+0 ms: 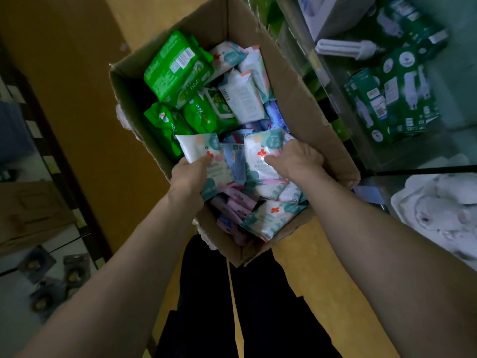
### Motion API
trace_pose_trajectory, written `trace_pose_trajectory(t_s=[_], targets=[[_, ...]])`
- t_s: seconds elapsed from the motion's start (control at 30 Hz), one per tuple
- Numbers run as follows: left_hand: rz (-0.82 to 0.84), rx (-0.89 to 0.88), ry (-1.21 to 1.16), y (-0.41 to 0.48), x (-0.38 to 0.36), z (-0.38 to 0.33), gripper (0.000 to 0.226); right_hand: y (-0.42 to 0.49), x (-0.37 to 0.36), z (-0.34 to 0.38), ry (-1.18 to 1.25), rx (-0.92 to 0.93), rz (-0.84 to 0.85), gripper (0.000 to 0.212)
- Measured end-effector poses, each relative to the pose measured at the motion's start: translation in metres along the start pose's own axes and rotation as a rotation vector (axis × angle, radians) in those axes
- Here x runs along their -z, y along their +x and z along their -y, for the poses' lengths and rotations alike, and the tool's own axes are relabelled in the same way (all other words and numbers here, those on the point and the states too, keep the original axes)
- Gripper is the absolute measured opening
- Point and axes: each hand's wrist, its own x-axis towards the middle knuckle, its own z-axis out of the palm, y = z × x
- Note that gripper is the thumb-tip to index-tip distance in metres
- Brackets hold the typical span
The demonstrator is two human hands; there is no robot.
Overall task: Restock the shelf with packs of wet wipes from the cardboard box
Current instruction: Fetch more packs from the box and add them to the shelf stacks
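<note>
- The person's dark trousers (258,306) are standing right against the near corner of the cardboard box (291,99). Bare yellow floor (85,125) is showing to the left of it.
- The left hand (189,174) is reaching over the near-left wall, fingers curled around a white-and-teal wipes pack (198,148) with a red cross.
- The right hand (296,157) is coming in beside the near-right wall, thumb and fingers gripping a second matching pack (258,161). Both packs are lying inside the box, on top of the heap.
- A third such pack (271,218) and pink sachets (232,205) are filling the near corner.
- Green wipes packs (178,65) are crowding the far-left side.
- The flaps are standing open. The right flap is running just beside a shelf (462,81) holding green bulb cartons (387,96) and a loose bulb (346,49).
</note>
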Motion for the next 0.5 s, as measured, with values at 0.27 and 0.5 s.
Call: trace_pose_trajectory(t_s=[0.27,0.5], targets=[[-0.01,-0.054,0.059,0.0,0.0,0.003,0.009,-0.006,-0.037,0.007,0.071,-0.053,-0.041,0.068],[-0.021,-0.073,0.042,-0.003,-0.004,0.003,0.014,-0.002,-0.055,0.006,0.312,-0.104,-0.124,0.055]])
